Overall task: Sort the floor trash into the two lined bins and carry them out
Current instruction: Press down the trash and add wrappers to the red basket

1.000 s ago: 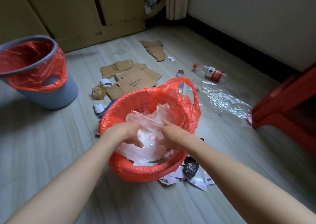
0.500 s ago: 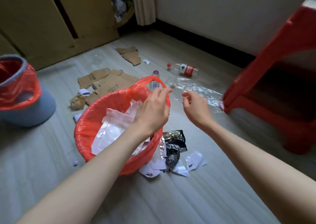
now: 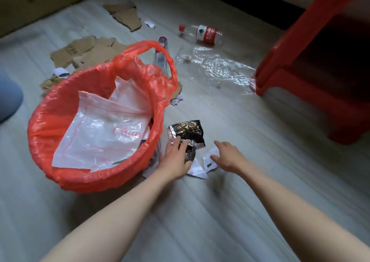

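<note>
Both hands dropped from bag handle to floor; left hand (image 3: 176, 157) touching crinkled black-silver foil wrapper (image 3: 187, 132) at 3 o'clock of red-lined round bin (image 3: 50, 125), fingers loose; right hand (image 3: 228, 157) open over white paper scraps (image 3: 208, 159); sorting step; next: pinch wrapper, lift into bin.
</note>
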The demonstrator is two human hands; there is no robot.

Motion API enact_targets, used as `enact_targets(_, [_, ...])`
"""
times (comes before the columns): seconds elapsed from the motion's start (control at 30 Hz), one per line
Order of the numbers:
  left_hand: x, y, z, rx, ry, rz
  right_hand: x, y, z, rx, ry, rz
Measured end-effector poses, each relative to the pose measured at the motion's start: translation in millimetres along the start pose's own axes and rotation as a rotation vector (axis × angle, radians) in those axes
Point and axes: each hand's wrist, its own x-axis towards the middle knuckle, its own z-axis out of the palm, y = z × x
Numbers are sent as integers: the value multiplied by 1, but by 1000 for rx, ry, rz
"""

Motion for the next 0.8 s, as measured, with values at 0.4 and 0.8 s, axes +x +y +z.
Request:
enact_targets(0.4, [14,1,61,-38,-66,-271,15,4,55,-260,188,-83])
enact_targets(0.8, [-2,-17,57,-38,20,-73,27,17,35,30,562,83])
